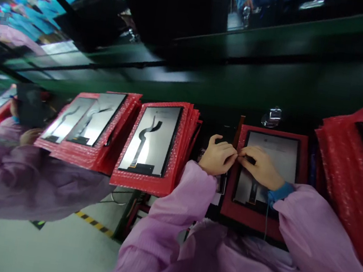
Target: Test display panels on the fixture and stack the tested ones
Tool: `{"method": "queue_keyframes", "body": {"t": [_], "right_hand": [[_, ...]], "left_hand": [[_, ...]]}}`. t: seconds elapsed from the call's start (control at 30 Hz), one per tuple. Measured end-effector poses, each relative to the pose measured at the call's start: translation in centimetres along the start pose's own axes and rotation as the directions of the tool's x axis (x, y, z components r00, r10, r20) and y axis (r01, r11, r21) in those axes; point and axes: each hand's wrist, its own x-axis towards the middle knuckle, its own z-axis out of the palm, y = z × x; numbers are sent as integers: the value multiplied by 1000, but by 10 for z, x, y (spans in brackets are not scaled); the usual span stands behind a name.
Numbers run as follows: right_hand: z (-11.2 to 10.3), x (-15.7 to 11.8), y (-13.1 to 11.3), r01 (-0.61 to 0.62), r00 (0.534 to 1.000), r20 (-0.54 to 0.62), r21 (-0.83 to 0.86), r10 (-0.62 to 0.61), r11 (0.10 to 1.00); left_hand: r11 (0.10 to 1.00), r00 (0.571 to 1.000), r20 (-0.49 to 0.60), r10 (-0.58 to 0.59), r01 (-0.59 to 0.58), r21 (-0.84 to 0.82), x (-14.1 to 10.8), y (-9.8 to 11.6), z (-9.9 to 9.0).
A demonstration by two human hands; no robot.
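In the head view, a display panel (pixel 282 149) lies on a flat red pad (pixel 238 211). My left hand (pixel 218 157) is closed at the panel's left edge, thumb and fingers pinched together. My right hand (pixel 261 166) reaches over the panel, its thumb and forefinger also pinched. The fingertips of both hands meet near the left border of the pad. Whatever lies between them is too small to make out. Below my right hand shows a dark flex cable (pixel 253 192) on the panel. A blue wrist band (pixel 279 194) with a thin cord circles my right wrist.
Left of my hands, a display panel with a curved flex cable (pixel 141 141) tops a stack of red bubble-wrap sheets (pixel 176 171). Farther left is another such stack (pixel 97 158), beside a co-worker's sleeve (pixel 26 182). More red sheets (pixel 340 163) rise at right. A shiny metal fixture (pixel 274 116) stands behind the pad.
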Motion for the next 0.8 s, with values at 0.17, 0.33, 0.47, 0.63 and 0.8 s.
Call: {"method": "queue_keyframes", "body": {"t": [0.17,0.33,0.47,0.63,0.8], "right_hand": [[0,1,-2,-39,999,9,-5,39,999],[-3,2,-7,-108,994,21,40,107,993],[-5,-1,-9,-167,984,-28,169,175,971],[-1,-7,-8,-166,908,-353,194,227,967],[-5,-8,-7,-187,780,-626,-228,3,956]], "left_hand": [[1000,999,37,-7,7,-11,1,1,-3],[988,989,-106,-102,88,-128,2,-6,-2],[856,773,-446,-451,233,-462,2,-23,5],[648,588,-419,-692,250,-720,-3,-41,7],[683,627,-435,-646,221,-696,-6,-42,4]]}}
